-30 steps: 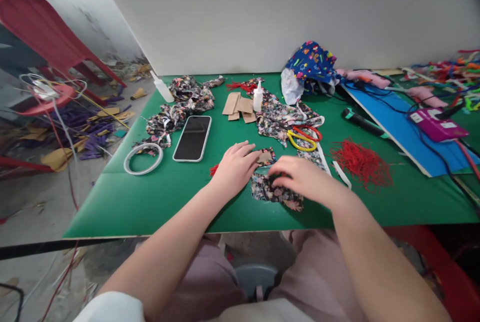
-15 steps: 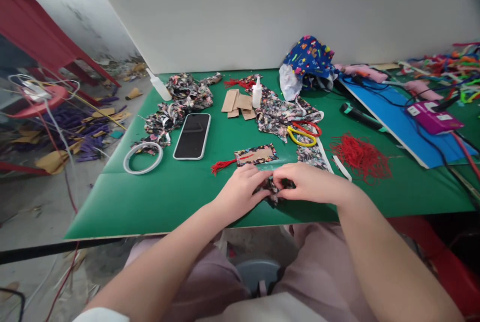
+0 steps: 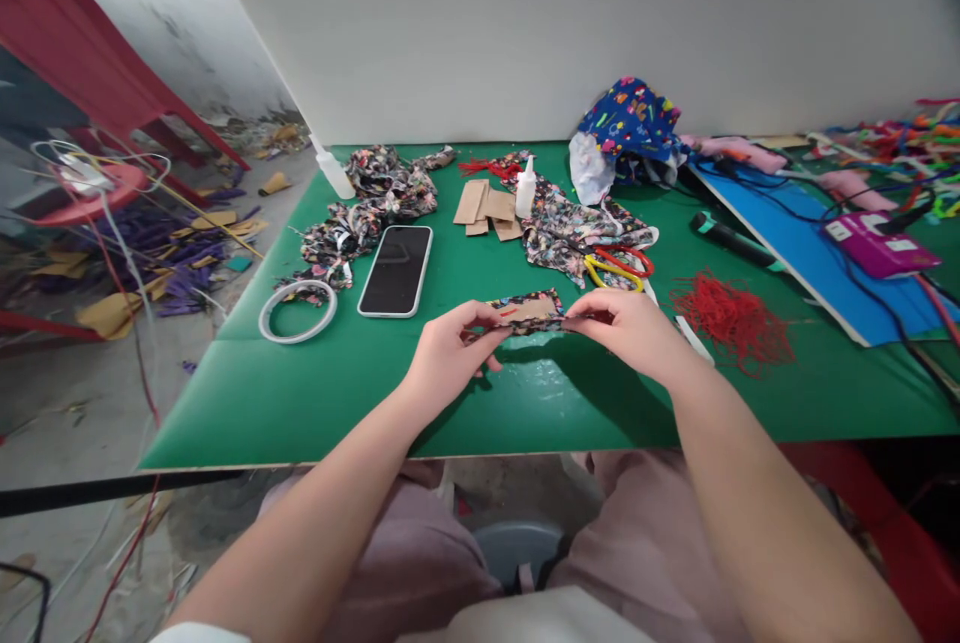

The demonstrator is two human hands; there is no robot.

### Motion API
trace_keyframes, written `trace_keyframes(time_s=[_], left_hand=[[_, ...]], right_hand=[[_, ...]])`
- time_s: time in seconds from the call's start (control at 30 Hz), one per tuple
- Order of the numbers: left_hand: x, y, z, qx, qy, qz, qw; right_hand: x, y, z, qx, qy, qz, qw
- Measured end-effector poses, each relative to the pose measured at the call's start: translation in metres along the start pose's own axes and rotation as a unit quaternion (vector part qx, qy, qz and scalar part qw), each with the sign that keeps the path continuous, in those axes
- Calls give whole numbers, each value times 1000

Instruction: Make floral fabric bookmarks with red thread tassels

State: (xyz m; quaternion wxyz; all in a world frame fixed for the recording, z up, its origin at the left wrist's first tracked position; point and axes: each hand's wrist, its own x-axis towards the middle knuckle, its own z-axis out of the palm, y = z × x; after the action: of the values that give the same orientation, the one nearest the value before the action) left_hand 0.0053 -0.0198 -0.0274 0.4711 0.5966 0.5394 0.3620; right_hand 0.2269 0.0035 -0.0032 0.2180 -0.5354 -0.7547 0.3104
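Note:
My left hand and my right hand pinch a narrow floral fabric strip by its two ends, a little above the table. Just behind the strip shows a brown cardboard piece edged with floral fabric, a red thread across its face. Whether my fingers also touch the cardboard, I cannot tell. The left hand covers its left end. Beyond my right hand lie scissors with red and yellow handles, on a floral cloth.
On the green table are a phone, a tape roll, crumpled floral cloth, cardboard pieces, glue bottles, red threads, a cutter and a blue board. A white panel stands behind.
Both hands have moved away from the table's front edge, up to the cardboard piece, and spread apart. The fabric bunched between them is now stretched into a strip. The view has shifted slightly.

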Motion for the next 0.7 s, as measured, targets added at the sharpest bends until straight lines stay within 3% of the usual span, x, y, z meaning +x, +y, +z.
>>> trace_keyframes(time_s=[0.1,0.23,0.37,0.47,0.7], left_hand=[[9,7,-6,-28,28,38,998],[27,8,-21,96,61,180,977],[36,-5,-28,277,19,281,919],[36,-15,-25,335,1,309,890],[33,-17,-20,360,-28,312,879]], right_hand=[[8,0,3,18,11,26,999],[27,9,10,39,95,-13,995],[38,25,18,-119,111,-85,983],[38,32,23,-198,83,-108,971],[29,30,26,-257,44,-134,956]])
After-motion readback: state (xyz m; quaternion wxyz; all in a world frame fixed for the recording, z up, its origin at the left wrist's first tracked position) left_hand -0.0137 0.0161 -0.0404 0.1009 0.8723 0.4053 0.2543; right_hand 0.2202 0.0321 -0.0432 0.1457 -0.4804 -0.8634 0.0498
